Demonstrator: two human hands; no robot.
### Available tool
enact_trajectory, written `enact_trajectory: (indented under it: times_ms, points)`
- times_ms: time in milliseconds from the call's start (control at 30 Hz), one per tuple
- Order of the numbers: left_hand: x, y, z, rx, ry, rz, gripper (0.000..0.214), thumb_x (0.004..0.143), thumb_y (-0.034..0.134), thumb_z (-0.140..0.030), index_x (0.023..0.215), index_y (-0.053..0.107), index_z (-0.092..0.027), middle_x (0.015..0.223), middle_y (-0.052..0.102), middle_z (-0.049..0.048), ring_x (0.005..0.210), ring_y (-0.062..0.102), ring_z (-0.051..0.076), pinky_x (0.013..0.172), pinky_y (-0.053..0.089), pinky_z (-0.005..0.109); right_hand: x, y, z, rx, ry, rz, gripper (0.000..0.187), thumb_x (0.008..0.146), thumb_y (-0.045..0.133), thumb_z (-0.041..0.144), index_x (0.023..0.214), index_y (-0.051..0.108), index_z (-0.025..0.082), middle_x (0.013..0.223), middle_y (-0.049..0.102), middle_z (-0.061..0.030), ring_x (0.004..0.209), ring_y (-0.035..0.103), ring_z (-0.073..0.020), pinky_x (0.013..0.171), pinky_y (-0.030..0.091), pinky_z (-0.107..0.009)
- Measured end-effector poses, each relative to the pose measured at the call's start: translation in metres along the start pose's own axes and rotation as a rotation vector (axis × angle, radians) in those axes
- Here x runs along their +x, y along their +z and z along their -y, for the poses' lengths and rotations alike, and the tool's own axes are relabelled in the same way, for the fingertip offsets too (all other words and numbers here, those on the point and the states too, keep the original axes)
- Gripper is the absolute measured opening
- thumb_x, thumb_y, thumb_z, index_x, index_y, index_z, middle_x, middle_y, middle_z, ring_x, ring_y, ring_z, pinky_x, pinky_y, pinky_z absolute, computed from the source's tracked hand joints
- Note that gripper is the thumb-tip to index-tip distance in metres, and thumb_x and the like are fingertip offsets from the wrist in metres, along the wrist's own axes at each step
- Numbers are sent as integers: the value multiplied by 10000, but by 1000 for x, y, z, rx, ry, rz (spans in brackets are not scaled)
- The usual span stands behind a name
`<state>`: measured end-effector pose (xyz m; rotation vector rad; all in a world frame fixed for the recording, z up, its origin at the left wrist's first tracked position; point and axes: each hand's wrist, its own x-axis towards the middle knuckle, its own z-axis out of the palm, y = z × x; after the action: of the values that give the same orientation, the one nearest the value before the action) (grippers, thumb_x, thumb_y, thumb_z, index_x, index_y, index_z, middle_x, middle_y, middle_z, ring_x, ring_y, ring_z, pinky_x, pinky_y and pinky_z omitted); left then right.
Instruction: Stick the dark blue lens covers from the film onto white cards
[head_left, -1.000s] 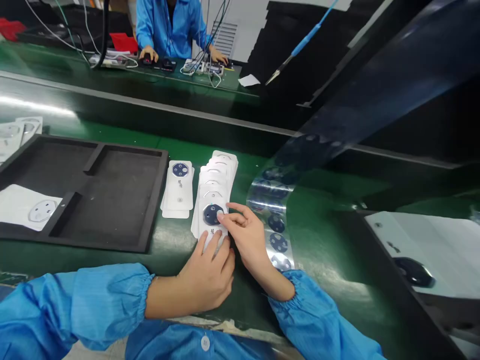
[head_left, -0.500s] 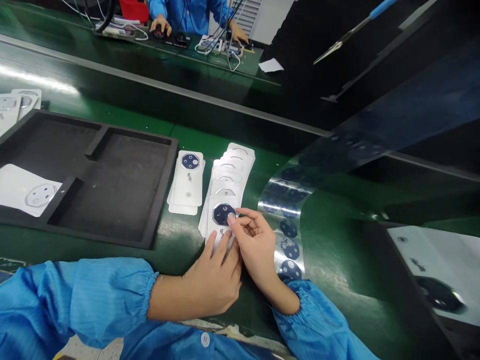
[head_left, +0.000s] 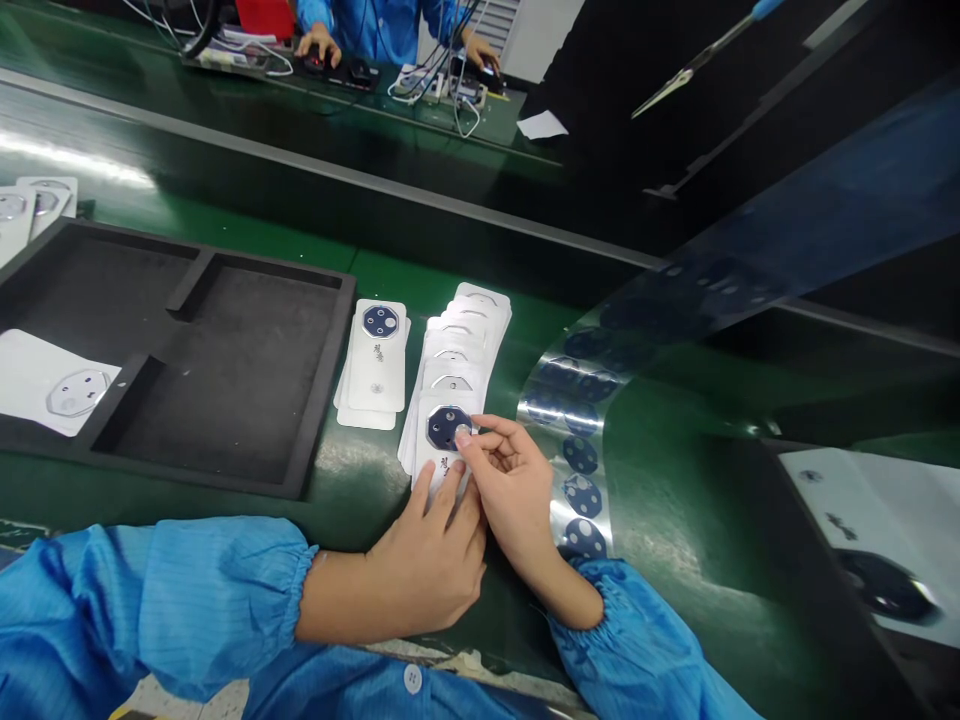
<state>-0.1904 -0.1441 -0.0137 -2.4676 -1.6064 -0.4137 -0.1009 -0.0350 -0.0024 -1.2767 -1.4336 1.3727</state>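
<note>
While the left hand (head_left: pixel 435 560) is lying spread on the lower-centre white panel (head_left: pixel 441 457), the right hand (head_left: pixel 517 490) is touching that panel's dark disc (head_left: pixel 443 428), whether pinching I cannot tell

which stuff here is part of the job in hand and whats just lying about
Likely part of the job:
left hand and right hand
front white panel with its dark disc
fanned white panels
disc strip

Seemingly just about:
white scrap
red object
blue-handled tool
</note>
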Motion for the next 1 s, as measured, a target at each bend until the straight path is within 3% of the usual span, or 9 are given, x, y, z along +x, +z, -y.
enact_trajectory:
  times_ms: [867,1000]
  points:
    - [1,0,0,-3,-1,23,522,989,445,-380,1320,585,-1,1408,538,275,1357,448,482,1106,255,642,-1,-1,-1,-36,-7,22,346,793,796,423,1025,660,205,713,676,8,653,645,-168,671,538,-322]
    - [1,1,0,-11,-4,18,513,980,471,-382,1307,595,-7,1404,538,278,1344,463,475,1108,254,643,2,-3,-5,-187,-121,14,290,840,749,402,1054,655,232,741,696,1,644,636,-179,662,536,-342]
